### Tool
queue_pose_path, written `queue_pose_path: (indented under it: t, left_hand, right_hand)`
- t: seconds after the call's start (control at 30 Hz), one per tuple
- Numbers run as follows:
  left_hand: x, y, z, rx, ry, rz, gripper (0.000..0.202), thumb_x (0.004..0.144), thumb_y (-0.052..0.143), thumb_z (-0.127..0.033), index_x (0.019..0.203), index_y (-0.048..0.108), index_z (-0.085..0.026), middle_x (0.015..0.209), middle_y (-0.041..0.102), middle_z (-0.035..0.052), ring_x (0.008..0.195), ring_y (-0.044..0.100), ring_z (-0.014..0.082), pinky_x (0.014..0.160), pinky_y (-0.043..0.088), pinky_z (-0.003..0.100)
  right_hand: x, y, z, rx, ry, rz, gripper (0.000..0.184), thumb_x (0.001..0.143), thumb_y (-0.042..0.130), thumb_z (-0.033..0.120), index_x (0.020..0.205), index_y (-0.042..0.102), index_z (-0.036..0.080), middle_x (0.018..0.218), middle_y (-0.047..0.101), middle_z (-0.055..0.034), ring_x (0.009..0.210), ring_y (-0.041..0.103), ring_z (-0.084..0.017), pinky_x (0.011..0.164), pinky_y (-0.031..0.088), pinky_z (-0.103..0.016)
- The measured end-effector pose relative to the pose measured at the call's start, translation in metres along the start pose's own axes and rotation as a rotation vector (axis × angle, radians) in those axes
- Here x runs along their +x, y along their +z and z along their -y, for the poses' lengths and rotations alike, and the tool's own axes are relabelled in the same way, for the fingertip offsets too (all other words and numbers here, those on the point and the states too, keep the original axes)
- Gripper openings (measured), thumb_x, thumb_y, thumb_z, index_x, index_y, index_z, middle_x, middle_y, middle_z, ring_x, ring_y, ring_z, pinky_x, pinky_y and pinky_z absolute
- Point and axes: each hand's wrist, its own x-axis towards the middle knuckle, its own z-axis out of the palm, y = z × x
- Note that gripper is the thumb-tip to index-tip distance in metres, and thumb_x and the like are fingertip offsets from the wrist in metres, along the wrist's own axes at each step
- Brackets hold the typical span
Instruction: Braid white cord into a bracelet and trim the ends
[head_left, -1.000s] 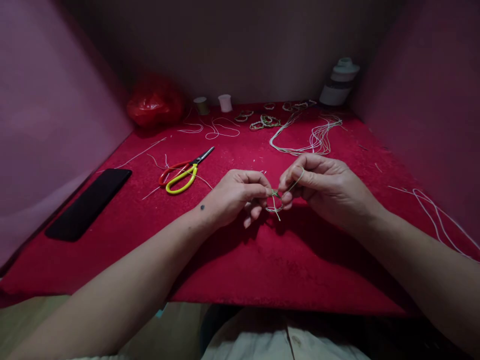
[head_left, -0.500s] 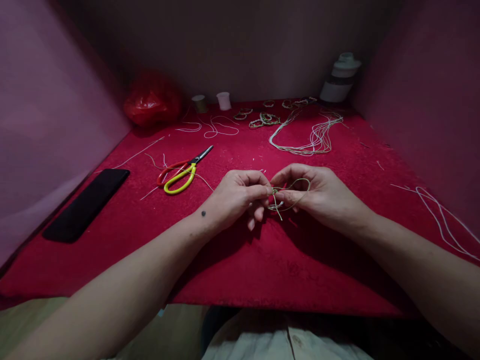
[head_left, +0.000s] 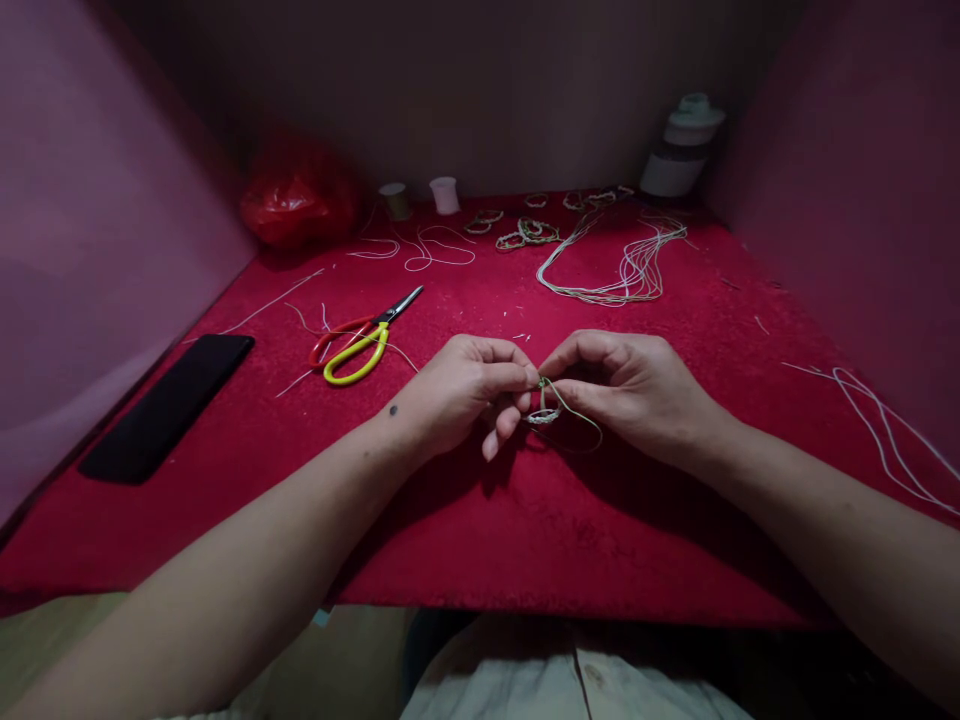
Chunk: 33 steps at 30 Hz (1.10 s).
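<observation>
Between my two hands hangs a small braided cord bracelet [head_left: 543,416], pale with green, held a little above the red cloth. My left hand [head_left: 484,385] pinches it at a green knot between thumb and forefinger, its other fingers loosely curled. From the right side, my right hand [head_left: 611,380] closes thumb and forefinger at the same knot. A loose green cord [head_left: 581,412] loops down from the knot below my right thumb. The fingertips hide part of the knot.
Red-and-yellow scissors [head_left: 360,345] lie left of my hands, beyond a black phone [head_left: 169,405]. Finished braided loops [head_left: 536,232], a cord bundle [head_left: 600,295], thread spools [head_left: 445,196], a red plastic bag [head_left: 300,200] and a bottle [head_left: 679,150] stand farther back. Loose cords [head_left: 885,430] lie right.
The green cord's wide loop at my right fingers has dropped and now hangs below the knot. My fingertips have stayed together at the knot; the view has shifted slightly.
</observation>
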Motion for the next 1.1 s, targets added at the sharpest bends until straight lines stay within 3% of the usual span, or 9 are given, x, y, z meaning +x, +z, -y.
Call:
queue_pose_path:
  t: [0.2, 0.47, 0.9, 1.1]
  left_hand:
    - [0.000, 0.001, 0.001, -0.014, -0.012, -0.001, 0.010, 0.078, 0.056, -0.015, 0.068, 0.059, -0.014, 0.051, 0.058, -0.0016, 0.028, 0.046, 0.0080, 0.026, 0.036, 0.019]
    - [-0.006, 0.004, -0.004, 0.142, 0.039, 0.000, 0.014, 0.081, 0.056, -0.017, 0.067, 0.058, -0.014, 0.048, 0.056, -0.0012, 0.029, 0.046, 0.0080, 0.028, 0.038, 0.018]
    - [-0.011, 0.008, -0.011, 0.366, 0.061, -0.020, 0.022, 0.087, 0.051, -0.017, 0.066, 0.054, -0.015, 0.040, 0.053, -0.0027, 0.029, 0.046, 0.0079, 0.031, 0.037, 0.016]
    - [-0.011, 0.007, -0.006, 0.614, 0.247, -0.052, 0.014, 0.086, 0.053, -0.014, 0.076, 0.061, -0.013, 0.042, 0.055, -0.0041, 0.033, 0.051, 0.0071, 0.034, 0.039, 0.013]
  right_hand:
    - [-0.001, 0.003, -0.003, -0.089, -0.045, -0.070, 0.003, 0.075, 0.068, 0.014, 0.077, 0.069, 0.016, 0.071, 0.070, -0.0029, 0.061, 0.060, -0.012, 0.054, 0.044, -0.024]
    - [0.000, 0.004, 0.000, 0.382, 0.257, 0.010, 0.024, 0.066, 0.081, 0.033, 0.074, 0.067, 0.015, 0.060, 0.067, -0.0022, 0.047, 0.056, -0.011, 0.042, 0.043, -0.023]
    - [0.003, 0.002, 0.007, 0.453, 0.394, 0.005, 0.028, 0.060, 0.085, 0.033, 0.068, 0.066, 0.013, 0.049, 0.060, 0.0009, 0.038, 0.053, -0.009, 0.035, 0.040, -0.020]
    - [0.003, 0.001, 0.000, 0.524, 0.414, -0.002, 0.025, 0.061, 0.083, 0.029, 0.067, 0.065, 0.013, 0.050, 0.060, 0.0009, 0.040, 0.051, -0.008, 0.037, 0.039, -0.019]
